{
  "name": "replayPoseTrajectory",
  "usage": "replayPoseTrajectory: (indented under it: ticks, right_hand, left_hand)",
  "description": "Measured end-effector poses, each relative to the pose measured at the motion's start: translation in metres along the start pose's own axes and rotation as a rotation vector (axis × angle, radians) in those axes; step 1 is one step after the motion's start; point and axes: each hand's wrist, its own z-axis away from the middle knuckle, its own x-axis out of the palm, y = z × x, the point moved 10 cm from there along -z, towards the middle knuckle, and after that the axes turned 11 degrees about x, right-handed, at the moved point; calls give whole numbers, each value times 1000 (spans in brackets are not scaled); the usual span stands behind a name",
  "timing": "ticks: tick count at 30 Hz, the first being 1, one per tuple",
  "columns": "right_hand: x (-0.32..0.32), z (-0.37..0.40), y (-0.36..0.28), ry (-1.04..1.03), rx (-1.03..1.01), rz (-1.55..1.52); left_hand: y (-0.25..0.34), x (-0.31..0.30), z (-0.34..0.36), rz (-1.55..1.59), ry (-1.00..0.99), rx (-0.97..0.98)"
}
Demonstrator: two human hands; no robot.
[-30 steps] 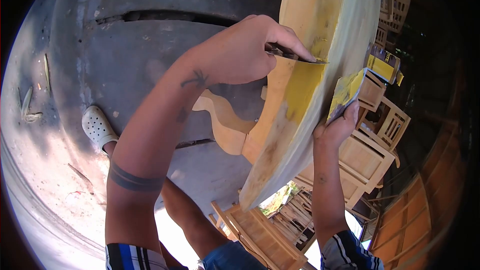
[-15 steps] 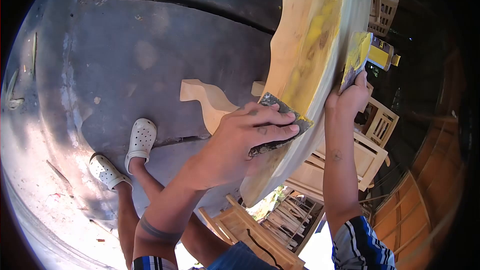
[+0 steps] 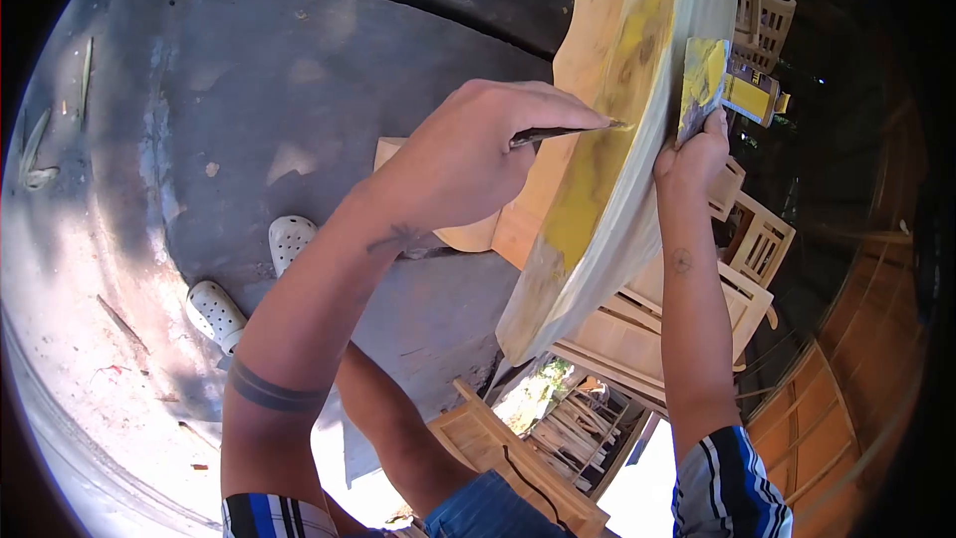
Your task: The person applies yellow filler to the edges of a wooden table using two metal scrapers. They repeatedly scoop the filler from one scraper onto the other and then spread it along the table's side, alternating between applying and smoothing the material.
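A dark flat scraper is gripped in my left hand, seen edge-on, its tip at the yellow-smeared face of a long curved wooden piece. Yellow filler covers patches of that face, with a wide patch below the scraper. My right hand holds a flat plate coated with yellow paste, upright beside the pale outer edge of the wood. Just behind the plate is a can with a yellow label.
Wooden chairs or frames stand beyond the right arm. A wooden panel and a stack of sticks lie low in view. Feet in white clogs rest on the grey floor. A curved wood offcut lies near the left hand.
My left hand has moved up along the wood and turned the scraper edge-on. More yellow shows on the lower part of the face. My right hand and plate have shifted slightly up.
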Motion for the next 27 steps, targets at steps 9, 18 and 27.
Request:
replayPoseTrajectory:
  ticks: [9,18,27]
  right_hand:
    - [-7,0,-1,15,-51,-31]
    - [-4,-2,-2,-29,-43,-100]
    - [-3,-1,0,-5,-24,-103]
  left_hand:
    - [-14,50,49,127,-340,-101]
    - [-8,20,37,136,-84,-56]
    - [-11,44,78,146,-280,-208]
